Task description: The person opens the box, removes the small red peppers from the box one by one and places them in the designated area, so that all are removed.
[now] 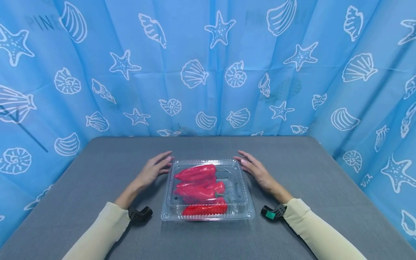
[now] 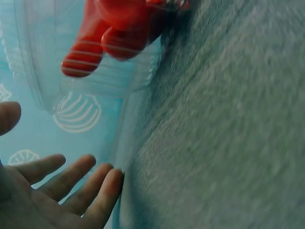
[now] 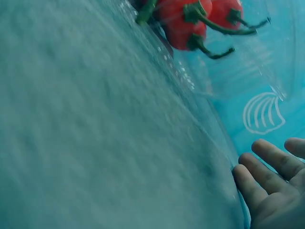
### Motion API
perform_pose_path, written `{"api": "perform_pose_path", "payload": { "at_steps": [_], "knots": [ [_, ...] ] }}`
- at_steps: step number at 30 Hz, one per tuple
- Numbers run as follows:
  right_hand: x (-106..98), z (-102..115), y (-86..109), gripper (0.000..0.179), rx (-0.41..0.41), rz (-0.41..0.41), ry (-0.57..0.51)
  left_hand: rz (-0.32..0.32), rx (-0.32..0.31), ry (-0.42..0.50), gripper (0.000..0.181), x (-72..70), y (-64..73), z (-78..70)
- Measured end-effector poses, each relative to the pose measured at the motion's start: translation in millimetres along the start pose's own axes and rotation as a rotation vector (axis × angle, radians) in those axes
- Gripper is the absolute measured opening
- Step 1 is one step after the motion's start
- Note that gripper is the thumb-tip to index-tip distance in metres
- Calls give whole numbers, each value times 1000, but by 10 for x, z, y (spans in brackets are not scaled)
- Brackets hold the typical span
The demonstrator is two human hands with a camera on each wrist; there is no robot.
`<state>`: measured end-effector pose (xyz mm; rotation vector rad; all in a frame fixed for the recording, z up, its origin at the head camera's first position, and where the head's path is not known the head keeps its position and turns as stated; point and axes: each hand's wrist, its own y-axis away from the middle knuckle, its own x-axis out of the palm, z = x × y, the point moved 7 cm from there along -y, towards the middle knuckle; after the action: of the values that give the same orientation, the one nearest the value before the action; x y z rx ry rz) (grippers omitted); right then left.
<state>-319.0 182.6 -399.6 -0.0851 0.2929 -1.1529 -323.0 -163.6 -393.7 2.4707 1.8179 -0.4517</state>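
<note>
A clear plastic clamshell box (image 1: 239,216) sits on the grey table with its lid over several long red peppers (image 1: 199,193). Green stems (image 3: 217,26) on the peppers point toward the right side. My left hand (image 1: 152,171) is at the box's far left corner, fingers extended and thumb tip right by the edge. At the far right corner, my right hand (image 1: 256,171) has its fingertips close to the lid's edge. Both wrist views show spread fingers with nothing between them: the left hand (image 2: 66,195) and the right hand (image 3: 274,183) stand apart from the box walls.
The grey cloth-covered table (image 1: 208,242) stretches around the box on all sides. Behind it hangs a blue curtain (image 1: 208,97) printed with white shells and starfish. Dark wrist straps (image 1: 140,215) are on both arms.
</note>
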Motion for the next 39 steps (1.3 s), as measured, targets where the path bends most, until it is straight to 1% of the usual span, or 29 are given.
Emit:
{"api": "perform_pose_path", "payload": {
  "at_steps": [3, 6, 8, 11, 14, 19, 21, 28, 31, 37, 39],
  "knots": [
    [43, 4, 27, 59, 6, 22, -27, 37, -43, 77, 57, 51, 9, 15],
    [68, 13, 48, 58, 4, 37, -45, 77, -79, 131, 59, 90, 30, 16],
    [84, 19, 56, 57, -4, 48, -63, 97, -100, 152, 60, 102, 45, 23],
    [97, 19, 59, 54, -25, 60, -91, 123, -109, 169, 59, 108, 60, 32],
    [109, 14, 59, 51, -37, 77, -117, 145, -100, 177, 57, 111, 64, 34],
    [124, -7, 65, 52, -30, 111, -99, 158, -115, 211, 57, 118, 64, 42],
    [118, -16, 65, 52, -25, 111, -93, 158, -119, 221, 57, 118, 59, 44],
    [102, -16, 67, 47, -36, 102, -100, 162, -99, 197, 55, 105, 65, 1],
    [105, -8, 67, 46, -39, 102, -101, 154, -89, 161, 53, 89, 73, -27],
    [101, 3, 64, 45, -39, 93, -109, 145, -51, 79, 50, 74, 70, -92],
    [100, 1, 63, 45, -39, 89, -113, 141, -48, 66, 49, 70, 64, -107]
  ]
}}
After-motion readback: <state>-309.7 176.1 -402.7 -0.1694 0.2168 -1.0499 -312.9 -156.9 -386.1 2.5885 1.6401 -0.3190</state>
